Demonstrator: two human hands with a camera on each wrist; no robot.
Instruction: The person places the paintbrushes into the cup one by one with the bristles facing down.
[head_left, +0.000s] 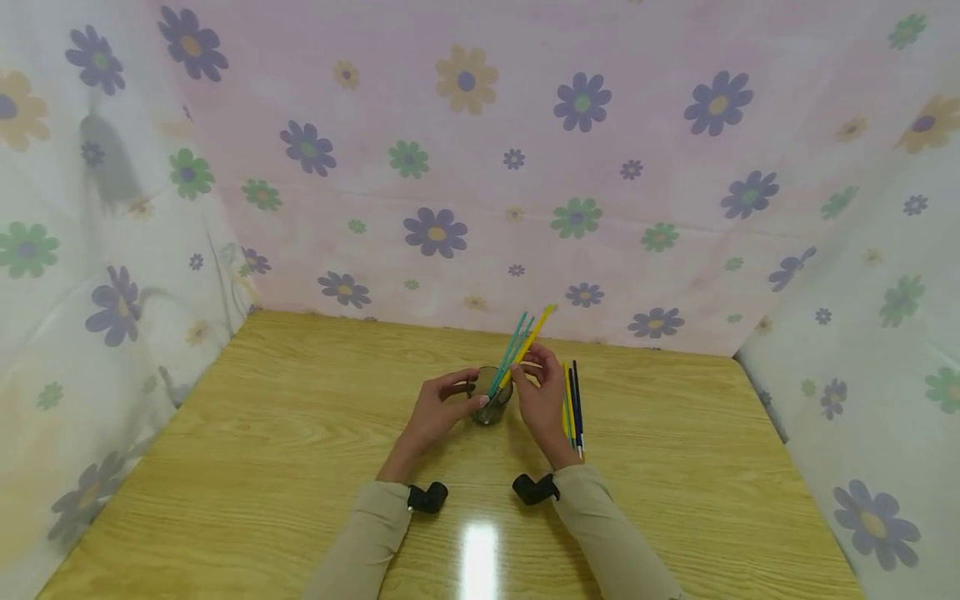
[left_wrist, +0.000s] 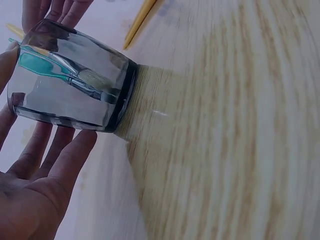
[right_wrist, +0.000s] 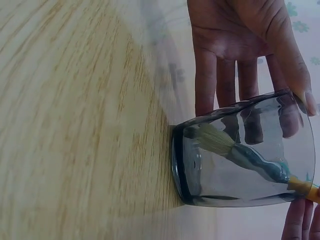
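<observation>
The yellow brush point(head_left: 533, 336) leaned with its bristles down inside the glass point(head_left: 486, 415) on the table point(head_left: 300, 400), and the right hand point(head_left: 543, 396) pinched its handle. The left hand point(head_left: 437, 410) was half curled, holding the glass around its side, the thumb at the rim.

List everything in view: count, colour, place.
Table: 1, wood brown, under the items
Glass: 1, smoky grey, see-through, standing on the table
Teal brushes: 2, teal, leaning in the glass
Yellow brush: 1, yellow, bristle end in the glass
Loose brushes: several, overlapping so exact count unclear, yellow and dark blue included, right of the glass
Floral cloth: panel count unclear, pink behind, whitish at both sides
Wrist devices: 2, black
Sleeves: 2, beige
Left grip: 1, bare, holding the glass
Right grip: 1, bare, pinching the yellow brush
</observation>
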